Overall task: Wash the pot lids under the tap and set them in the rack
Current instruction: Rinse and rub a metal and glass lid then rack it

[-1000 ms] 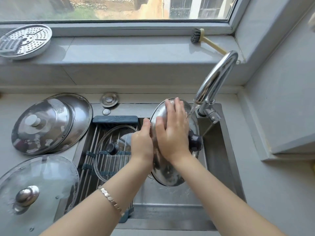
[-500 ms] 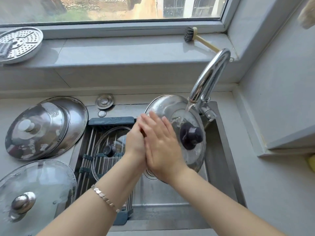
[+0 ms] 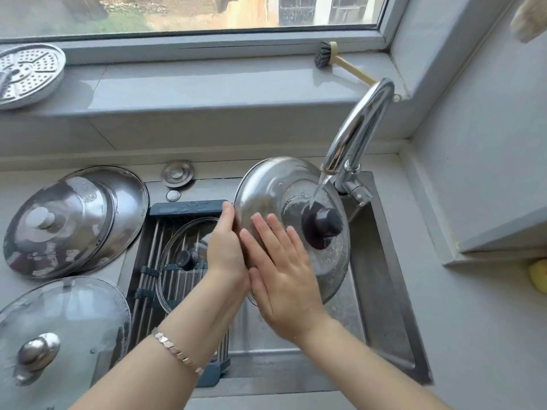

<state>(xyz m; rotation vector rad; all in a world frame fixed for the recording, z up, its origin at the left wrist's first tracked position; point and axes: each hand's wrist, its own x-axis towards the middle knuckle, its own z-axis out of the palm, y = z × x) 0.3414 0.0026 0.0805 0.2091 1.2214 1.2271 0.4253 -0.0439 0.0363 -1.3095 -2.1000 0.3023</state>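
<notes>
Beneath the window (image 3: 177, 13), a round stainless-steel lid with black knob (image 3: 266, 184) tilts under the tap (image 3: 361, 125) over the sink (image 3: 384, 291). The left hand (image 3: 226, 247) grips its rim with curled fingers; the right hand (image 3: 284, 279) lies flat on it. Wet, the lid may slip onto the clear glass lid (image 3: 177, 241) in the rack (image 3: 189, 207).

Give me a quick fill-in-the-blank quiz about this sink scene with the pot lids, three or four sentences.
1. Water from the tap strikes the steel lid on its dark ____.
2. The black-knobbed lid lying on the rack is made of ____.
3. The left hand grips the steel lid's rim; the ____ one lies flat on its top.
4. The bracelet is on the ____ wrist.

Missing words: knob, glass, right, left.
</notes>
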